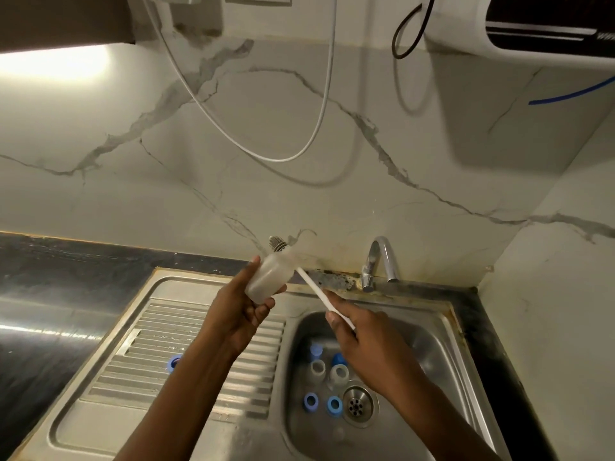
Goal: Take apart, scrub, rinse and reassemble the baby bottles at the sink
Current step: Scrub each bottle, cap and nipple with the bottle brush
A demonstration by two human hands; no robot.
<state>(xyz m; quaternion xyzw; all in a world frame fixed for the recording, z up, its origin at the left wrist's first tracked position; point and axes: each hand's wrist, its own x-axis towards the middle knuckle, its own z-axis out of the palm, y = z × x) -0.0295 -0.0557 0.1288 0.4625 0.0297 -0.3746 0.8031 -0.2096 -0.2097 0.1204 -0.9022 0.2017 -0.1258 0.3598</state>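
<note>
On my L hand (pixel 246 311) the fingers (pixel 264 309) are curled round the bare bottle (pixel 266 277), thumb up its side. My R hand (pixel 359 331) pinches the thin white brush handle (pixel 314 289) near its end, w/ the bristle head (pixel 278 243) showing at the bottle's far end. Bottle's light, stiff plastic, prob. wet and slick, so I'd grip round the body. It's in the air over the sink (pixel 442 347) at the basin's back-left corner, blue rings (pixel 334 404) lying down by the drain (pixel 357 404).
</note>
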